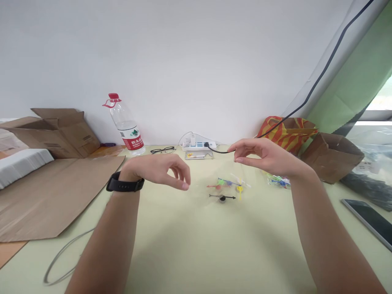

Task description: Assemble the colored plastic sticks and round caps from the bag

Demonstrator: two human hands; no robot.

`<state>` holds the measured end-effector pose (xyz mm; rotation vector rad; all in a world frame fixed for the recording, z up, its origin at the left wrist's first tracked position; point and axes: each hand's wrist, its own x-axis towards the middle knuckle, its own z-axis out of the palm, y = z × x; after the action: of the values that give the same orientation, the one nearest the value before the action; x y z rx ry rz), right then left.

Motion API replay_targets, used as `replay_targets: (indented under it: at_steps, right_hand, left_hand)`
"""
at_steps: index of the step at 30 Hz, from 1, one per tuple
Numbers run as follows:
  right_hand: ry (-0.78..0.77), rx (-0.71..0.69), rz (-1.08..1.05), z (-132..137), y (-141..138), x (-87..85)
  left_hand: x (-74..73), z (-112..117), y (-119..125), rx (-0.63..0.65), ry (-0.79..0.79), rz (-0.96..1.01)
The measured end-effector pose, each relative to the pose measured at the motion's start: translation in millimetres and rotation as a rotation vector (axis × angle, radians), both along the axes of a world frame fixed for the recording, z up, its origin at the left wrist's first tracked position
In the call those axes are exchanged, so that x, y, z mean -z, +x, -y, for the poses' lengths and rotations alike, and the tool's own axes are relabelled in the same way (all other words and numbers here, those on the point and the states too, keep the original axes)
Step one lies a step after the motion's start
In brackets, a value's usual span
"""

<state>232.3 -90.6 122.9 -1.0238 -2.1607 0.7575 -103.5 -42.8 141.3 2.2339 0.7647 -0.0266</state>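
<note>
My left hand (pixel 162 171), with a black band on its wrist, hovers over the pale green table (pixel 196 245), fingers curled and pinched together; what they hold is too faint to make out. My right hand (pixel 263 157) is raised a little higher, thumb and fingers pinched on the top edge of a thin clear plastic bag (pixel 241 173). Small colourful plastic pieces (pixel 228 184) and a black arrow-shaped piece (pixel 222 198) sit below and between the two hands, apparently inside that bag.
Flattened cardboard (pixel 55 192) and an open box (pixel 58 130) lie at left, beside a water bottle (pixel 127 126). Glasses (pixel 163 150) and a power strip (pixel 197 145) line the wall. At right are another small bag of pieces (pixel 277 180), a brown box (pixel 330 157) and a phone (pixel 369 220).
</note>
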Motion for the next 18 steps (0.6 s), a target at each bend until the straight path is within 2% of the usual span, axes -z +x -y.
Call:
replay_targets:
  at_steps: [3, 6, 9, 13, 15, 18]
  right_hand:
    - [0.096, 0.004, 0.006, 6.8, -7.8, -5.2]
    - [0.183, 0.035, 0.001, 12.4, -17.0, -7.8]
    - [0.24, 0.071, 0.0, 15.3, -24.2, -7.9]
    - [0.232, 0.071, 0.028, 16.4, -27.8, -7.2]
    - [0.217, 0.074, 0.035, 16.2, -27.5, -6.8]
    - [0.201, 0.089, 0.026, 15.2, -25.7, -6.1]
  left_hand:
    - [8.6, -6.2, 9.7, -0.017, -0.016, 0.202]
    - [25.9, -11.2, 28.7, -0.037, -0.098, 0.403]
    - [48.2, -12.7, 51.4, 0.011, -0.237, 0.373]
    - [75.0, -11.0, 75.4, 0.219, -0.531, 0.404]
    - [83.5, -8.8, 83.2, 0.275, -0.638, 0.455]
    - [89.5, -4.9, 90.2, 0.277, -0.726, 0.492]
